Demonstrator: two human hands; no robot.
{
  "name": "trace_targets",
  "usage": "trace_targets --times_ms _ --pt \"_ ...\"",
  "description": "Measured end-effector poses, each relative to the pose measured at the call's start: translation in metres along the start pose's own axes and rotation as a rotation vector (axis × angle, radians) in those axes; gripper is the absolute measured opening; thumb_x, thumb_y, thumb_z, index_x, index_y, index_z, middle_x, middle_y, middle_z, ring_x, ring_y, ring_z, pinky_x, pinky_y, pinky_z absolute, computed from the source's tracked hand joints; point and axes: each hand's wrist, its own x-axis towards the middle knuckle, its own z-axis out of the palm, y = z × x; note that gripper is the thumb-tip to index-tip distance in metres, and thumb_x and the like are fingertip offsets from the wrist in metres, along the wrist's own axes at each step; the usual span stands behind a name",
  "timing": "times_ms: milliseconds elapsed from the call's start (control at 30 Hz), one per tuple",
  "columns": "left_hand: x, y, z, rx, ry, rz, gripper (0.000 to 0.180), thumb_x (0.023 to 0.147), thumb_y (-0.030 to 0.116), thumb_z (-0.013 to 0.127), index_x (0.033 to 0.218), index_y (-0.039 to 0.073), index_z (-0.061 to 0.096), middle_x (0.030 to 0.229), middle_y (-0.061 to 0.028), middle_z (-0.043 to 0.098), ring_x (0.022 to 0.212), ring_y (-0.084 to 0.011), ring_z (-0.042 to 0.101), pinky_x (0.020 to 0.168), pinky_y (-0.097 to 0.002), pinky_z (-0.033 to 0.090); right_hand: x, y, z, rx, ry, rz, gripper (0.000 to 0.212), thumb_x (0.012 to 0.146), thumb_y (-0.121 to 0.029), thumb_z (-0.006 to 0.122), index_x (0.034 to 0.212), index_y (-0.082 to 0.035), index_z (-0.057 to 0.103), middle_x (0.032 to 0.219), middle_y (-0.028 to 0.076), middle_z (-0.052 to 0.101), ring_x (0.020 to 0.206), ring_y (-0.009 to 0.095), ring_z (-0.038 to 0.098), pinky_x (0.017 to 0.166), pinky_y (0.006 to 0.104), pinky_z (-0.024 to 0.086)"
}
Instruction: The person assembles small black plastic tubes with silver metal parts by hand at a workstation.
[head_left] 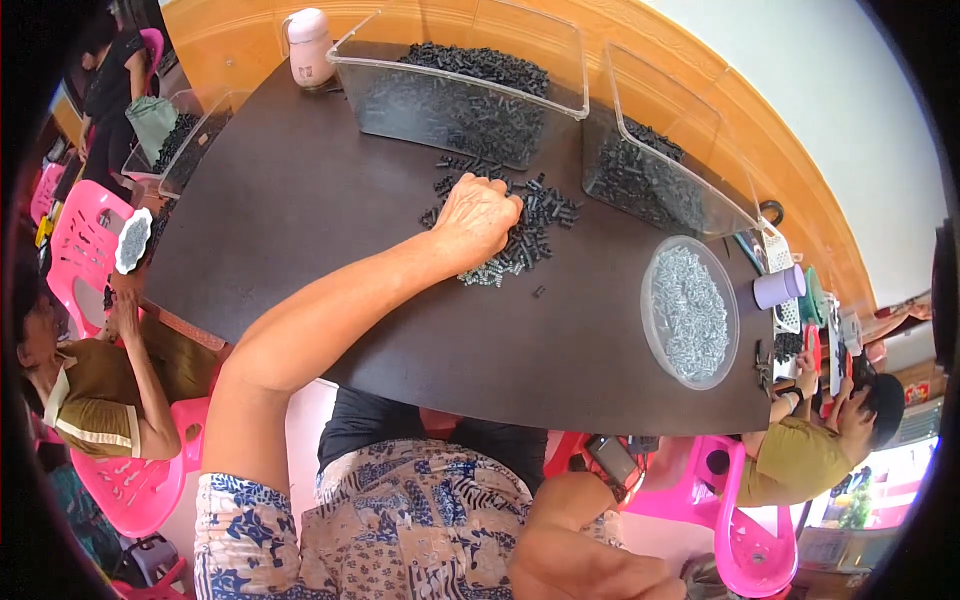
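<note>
Fingers of the left hand [478, 215] curl downward, close together, onto a pile of small black cylindrical parts [535, 225] that lies loose on the dark brown table [300, 200], with the palm covering the pile's near-left part; whether any piece is pinched under them cannot be told. At the near edge of that pile lie a few small silvery screws [482, 275]. The right hand [590, 565] sits low by the lap, well apart from the pile, blurred, and how its fingers stand cannot be told. Just beyond the pile stands a clear plastic bin [470, 85] heaped with the same black parts, and to the right of the pile a second clear bin [665, 165] holds more. Right and nearer from the pile rests a round clear lid-like dish of silvery screws [690, 312]. Far left of the pile, past the first bin, stands a pale pink lidded cup [308, 48]. Other people sit on pink plastic chairs [85, 240] around the table.
</note>
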Motion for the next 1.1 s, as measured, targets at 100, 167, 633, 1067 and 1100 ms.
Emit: trace_targets --times_ms 100,167,633,1067,1100 --pt "0.0 -0.001 -0.002 0.027 0.011 0.017 0.006 0.065 0.004 0.062 0.07 0.003 0.059 0.073 -0.0134 0.058 0.075 -0.0314 0.058 0.069 -0.0422 0.042 0.04 -0.027 -0.036 -0.056 0.354 -0.024 0.015 0.091 -0.018 0.046 0.082 -0.009 0.053 0.074 0.004 0.047 0.066 0.02 0.046 0.062 0.0286 0.039" --pt "0.0 -0.003 -0.001 0.033 -0.007 0.022 0.005 0.065 0.004 0.06 0.07 0.002 0.058 0.073 -0.0138 0.058 0.074 -0.0318 0.058 0.068 -0.042 0.042 0.062 -0.044 -0.054 -0.089 0.596 -0.031 0.021 0.093 -0.02 0.044 0.083 -0.008 0.057 0.077 0.007 0.054 0.065 0.021 0.048 0.059 0.03 0.04" --pt "0.003 -0.019 0.002 -0.171 0.079 -0.147 0.014 0.061 0.011 0.068 0.071 0.005 0.061 0.072 -0.012 0.062 0.073 -0.0322 0.062 0.065 -0.0413 0.047 0.062 -0.134 0.026 2.028 0.471 -1.393 0.028 0.069 -0.007 0.062 0.096 0.002 0.064 0.086 0.007 0.061 0.069 0.021 0.056 0.057 0.0324 0.043" --pt "-0.081 0.002 -0.08 -1.154 0.03 -0.681 0.017 0.074 0.008 0.071 0.088 -0.001 0.066 0.073 -0.0011 0.061 0.064 -0.0078 0.054 0.059 -0.0218 0.044 0.106 -0.25 0.049 1.701 0.23 -0.948 0.014 0.069 -0.008 0.073 0.081 -0.007 0.065 0.071 0.008 0.056 0.07 0.027 0.054 0.062 0.0379 0.044" --pt "-0.091 0.006 -0.083 -1.19 0.033 -0.711 0.017 0.075 0.007 0.071 0.088 -0.001 0.066 0.073 -0.0008 0.061 0.064 -0.0075 0.054 0.059 -0.0215 0.044 0.105 -0.254 0.048 1.607 0.252 -0.962 0.013 0.069 -0.008 0.073 0.079 -0.006 0.065 0.071 0.008 0.056 0.07 0.027 0.054 0.063 0.0383 0.044"
